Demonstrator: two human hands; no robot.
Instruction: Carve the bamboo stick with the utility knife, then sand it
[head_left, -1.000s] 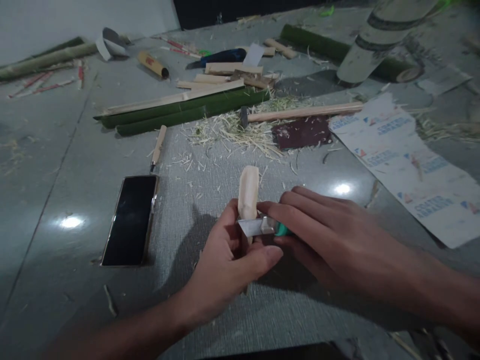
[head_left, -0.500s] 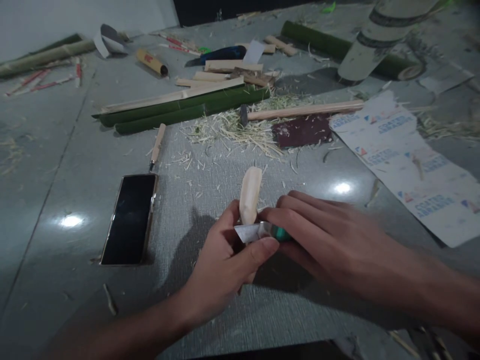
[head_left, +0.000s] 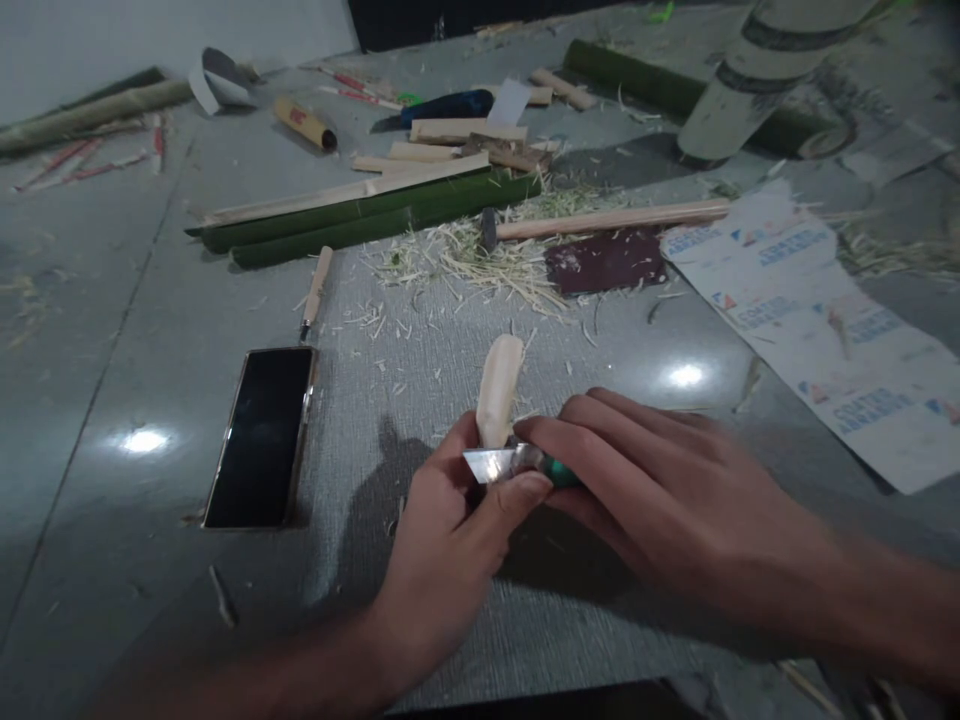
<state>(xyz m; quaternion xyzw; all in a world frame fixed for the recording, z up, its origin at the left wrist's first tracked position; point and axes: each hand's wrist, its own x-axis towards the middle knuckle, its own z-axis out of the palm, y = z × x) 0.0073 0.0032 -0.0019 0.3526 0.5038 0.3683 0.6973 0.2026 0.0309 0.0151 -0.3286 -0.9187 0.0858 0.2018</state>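
A pale carved piece of wood or bamboo [head_left: 498, 390] stands upright in my left hand [head_left: 450, 525], whose fingers wrap round its lower part. My right hand [head_left: 652, 475] is closed on a utility knife [head_left: 499, 464] with a green handle. Its short silver blade lies across the pale piece, pointing left. My left thumb presses near the base of the blade, close to my right fingers. The lower end of the pale piece is hidden by my hands.
Left lie a phone [head_left: 261, 440] and a small wooden-handled carving tool [head_left: 317, 290]. Beyond are split green bamboo lengths [head_left: 375, 215], a hammer [head_left: 600, 220], a dark red sheet [head_left: 604, 263] and shavings [head_left: 487, 262]. Printed sandpaper backing [head_left: 817, 310] lies right; a bamboo tube [head_left: 724, 105] stands behind.
The knife blade and both hands have shifted slightly left and down along the pale piece. Light now glints off the blade. The holds are the same.
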